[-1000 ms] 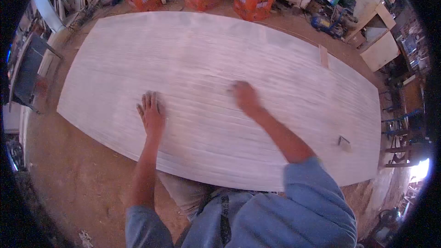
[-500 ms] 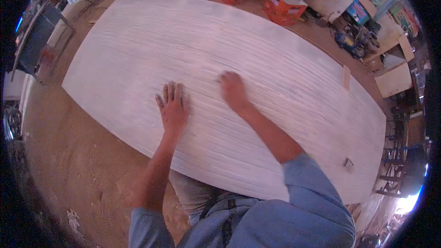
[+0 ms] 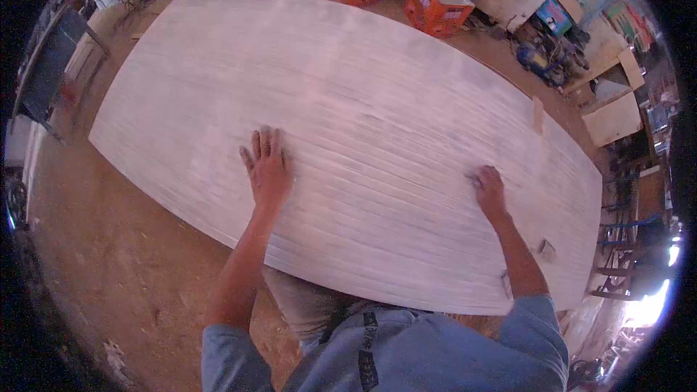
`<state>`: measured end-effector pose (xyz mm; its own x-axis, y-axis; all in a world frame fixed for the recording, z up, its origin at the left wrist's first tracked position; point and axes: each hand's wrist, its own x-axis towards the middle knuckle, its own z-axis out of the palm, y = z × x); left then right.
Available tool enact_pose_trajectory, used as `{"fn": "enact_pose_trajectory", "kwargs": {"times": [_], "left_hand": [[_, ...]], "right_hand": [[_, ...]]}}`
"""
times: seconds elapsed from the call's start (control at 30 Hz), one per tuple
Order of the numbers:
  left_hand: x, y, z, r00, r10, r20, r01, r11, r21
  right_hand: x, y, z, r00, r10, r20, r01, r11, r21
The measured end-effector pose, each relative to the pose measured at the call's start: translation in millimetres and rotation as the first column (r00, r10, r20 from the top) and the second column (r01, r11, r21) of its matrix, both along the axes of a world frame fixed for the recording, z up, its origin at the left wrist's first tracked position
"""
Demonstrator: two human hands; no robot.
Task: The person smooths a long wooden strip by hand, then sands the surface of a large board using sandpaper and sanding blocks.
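A large white panel with curved long edges and many fine parallel lines lies in front of me. Flat on its left half rests my left hand, open with the fingers spread. My right hand is on the panel's right half, its fingers curled down against the surface. Whatever those fingers may hold is hidden beneath them. A small folded greyish piece lies on the panel near my right forearm, and another small piece is partly covered by that forearm.
Orange-and-white boxes stand on the floor beyond the far edge. A thin wooden strip lies at the panel's upper right edge. Blue power tools and cartons sit at right. A dark-panelled frame stands at left.
My right hand has swept right and toward me across the panel. My left hand has stayed in nearly the same place. The second small piece by my forearm now shows.
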<state>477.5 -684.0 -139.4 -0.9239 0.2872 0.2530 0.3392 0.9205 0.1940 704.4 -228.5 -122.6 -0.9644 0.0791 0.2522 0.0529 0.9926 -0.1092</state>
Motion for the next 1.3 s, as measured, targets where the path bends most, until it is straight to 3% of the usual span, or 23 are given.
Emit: {"fn": "enact_pose_trajectory", "kwargs": {"times": [0.03, 0.13, 0.17, 0.23, 0.3, 0.33, 0.4, 0.47, 0.57, 0.67, 0.73, 0.77, 0.8, 0.83, 0.93, 1.0, 1.07, 1.1, 1.13, 1.17, 1.2, 1.27, 1.3], "left_hand": [[0, 0, -1, 1.0, 0.004, 0.006, -0.004, 1.0, 0.001], [-3, -1, -5, 1.0, 0.003, 0.002, -0.003, 1.0, 0.011], [-4, -2, -1, 1.0, 0.019, 0.006, -0.02, 1.0, 0.009], [-1, 1, 10, 0.998, 0.01, 0.067, -0.013, 0.999, 0.038], [-1, 1, 11, 0.998, 0.023, 0.059, -0.025, 0.998, 0.051], [-2, 1, 12, 0.999, 0.013, 0.049, -0.016, 0.997, 0.069], [-4, 0, 11, 0.999, 0.028, 0.037, -0.03, 0.998, 0.053], [-2, 2, 11, 0.999, 0.025, 0.02, -0.026, 0.999, 0.044], [-1, 3, 12, 0.999, 0.03, 0.041, -0.032, 0.998, 0.049], [0, 1, 10, 0.998, 0.037, 0.053, -0.041, 0.996, 0.074], [2, 0, 14, 0.998, -0.003, 0.062, -0.002, 0.997, 0.081], [2, 0, 12, 0.997, 0.002, 0.073, -0.008, 0.996, 0.083], [1, 1, 11, 0.998, 0.002, 0.065, -0.007, 0.997, 0.072], [1, 2, 10, 0.998, 0.001, 0.056, -0.004, 0.998, 0.061], [1, 5, 9, 0.998, 0.014, 0.064, -0.015, 1.0, 0.027], [0, 6, 11, 0.998, 0.011, 0.067, -0.013, 1.0, 0.028], [-1, 5, 14, 0.998, 0.019, 0.067, -0.021, 1.0, 0.022], [-1, 5, 18, 0.996, 0.013, 0.089, -0.019, 0.998, 0.059], [-1, 4, 21, 0.994, 0.006, 0.108, -0.017, 0.995, 0.095], [-2, 1, 20, 0.994, 0.018, 0.107, -0.027, 0.996, 0.082], [-3, 0, 18, 0.995, 0.018, 0.101, -0.026, 0.997, 0.077], [-5, 1, 11, 0.997, 0.0, 0.074, -0.006, 0.997, 0.074], [-6, 0, 5, 0.994, 0.024, 0.105, -0.021, 0.999, -0.028]], "right_hand": [[5, 7, 4, 0.995, -0.082, 0.061, 0.087, 0.993, -0.078], [-41, -24, -11, 0.986, 0.017, 0.165, -0.004, 0.997, -0.077], [-72, -56, -18, 0.997, 0.042, 0.063, -0.039, 0.999, -0.033], [-146, -124, -19, 0.981, 0.18, 0.069, -0.165, 0.969, -0.183], [-221, -211, -6, 0.968, 0.243, 0.056, -0.236, 0.966, -0.107], [-265, -239, -39, 0.932, 0.305, -0.194, -0.333, 0.933, -0.134], [-325, -308, -41, 0.885, 0.332, -0.327, -0.38, 0.92, -0.094], [-359, -346, -5, 0.94, 0.34, -0.016, -0.332, 0.906, -0.262], [-343, -330, 17, 0.926, 0.354, 0.127, -0.324, 0.922, -0.21], [-279, -233, -61, 0.892, 0.398, -0.216, -0.423, 0.902, -0.088], [-188, -166, -17, 0.978, 0.185, 0.098, -0.168, 0.973, -0.16], [-149, -119, -36, 0.98, 0.192, 0.058, -0.194, 0.98, 0.035], [-109, -80, -29, 0.961, 0.277, -0.01, -0.277, 0.961, 0.024], [-85, -60, -12, 0.985, 0.084, 0.152, -0.067, 0.991, -0.116], [-73, -60, 19, 0.962, 0.091, 0.257, -0.029, 0.971, -0.236], [-110, -89, 1, 0.977, 0.199, 0.079, -0.198, 0.98, -0.02], [-183, -162, -4, 0.962, 0.272, 0.017, -0.272, 0.962, -0.025], [-224, -202, -10, 0.933, 0.336, -0.127, -0.348, 0.933, -0.09], [-266, -243, -11, 0.938, 0.344, -0.043, -0.346, 0.936, -0.058], [-311, -277, -34, 0.827, 0.45, -0.337, -0.504, 0.859, -0.092], [-346, -318, -29, 0.883, 0.402, -0.243, -0.439, 0.89, -0.125], [-408, -379, -51, 0.863, 0.384, -0.328, -0.429, 0.9, -0.076], [-416, -399, -36, 0.89, 0.377, -0.256, -0.412, 0.906, -0.099]]}}
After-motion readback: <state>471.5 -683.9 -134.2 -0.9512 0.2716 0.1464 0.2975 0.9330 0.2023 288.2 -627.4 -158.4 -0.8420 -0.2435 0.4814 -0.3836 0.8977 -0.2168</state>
